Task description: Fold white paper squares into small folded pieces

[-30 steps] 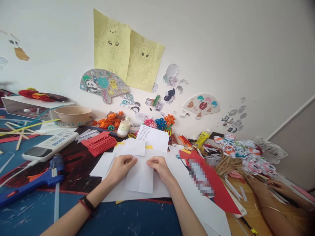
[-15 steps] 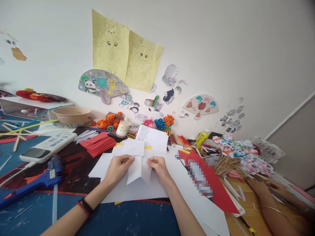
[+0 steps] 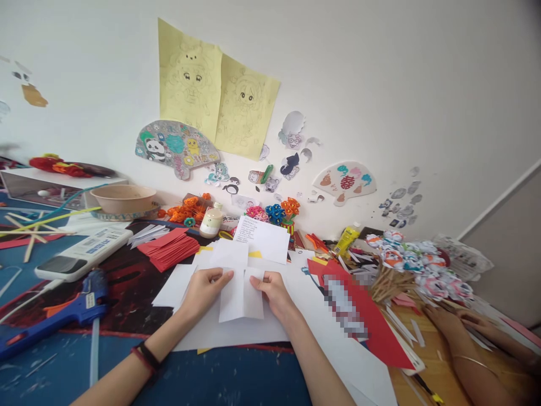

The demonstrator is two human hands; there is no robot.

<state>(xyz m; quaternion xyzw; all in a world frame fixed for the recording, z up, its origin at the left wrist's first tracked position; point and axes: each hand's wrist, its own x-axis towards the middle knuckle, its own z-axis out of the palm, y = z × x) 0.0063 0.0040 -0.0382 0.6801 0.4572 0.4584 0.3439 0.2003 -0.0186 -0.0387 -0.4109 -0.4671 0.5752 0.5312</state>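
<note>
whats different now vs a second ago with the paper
The white paper lay flat and wide a second ago; now both hands have pushed its sides inward into a narrower, creased shape. The left hand and right hand kept their grip on its top edge. The glue gun and red paper stack stayed put.

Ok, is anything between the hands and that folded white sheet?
Nothing visible. The left hand and right hand both already pinch the top edge of the folded white sheet, which lies on loose white paper.
</note>
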